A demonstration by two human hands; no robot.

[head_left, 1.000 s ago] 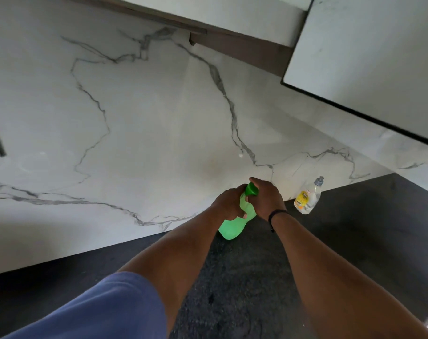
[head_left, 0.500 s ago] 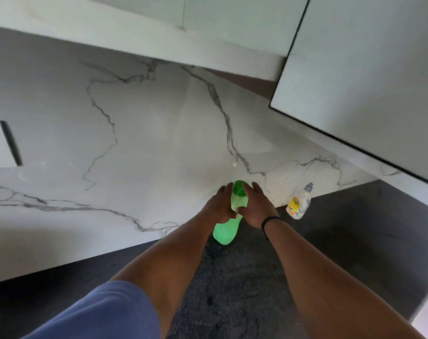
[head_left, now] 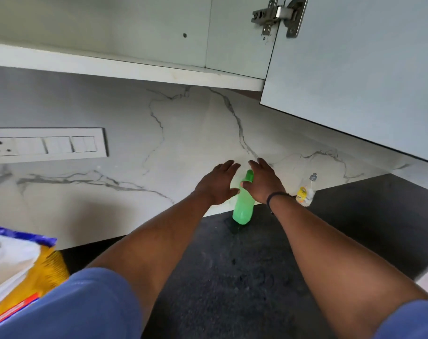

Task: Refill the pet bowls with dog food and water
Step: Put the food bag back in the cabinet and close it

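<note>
A green plastic water bottle with a green cap stands upright on the dark counter against the marble wall. My left hand hovers just left of the bottle's neck with its fingers spread. My right hand is just right of the neck, fingers straight, thumb close to the bottle. Neither hand holds the bottle. A yellow, white and blue food bag stands at the lower left, its top open. No pet bowl is in view.
A small clear bottle with a yellow label stands at the wall, right of my right hand. An open cupboard door hangs above right, beside a white shelf. A switch panel sits on the wall at left.
Both hands have let go of the green bottle and opened beside it. The view has tilted up, bringing in the cupboard, switch panel and food bag.
</note>
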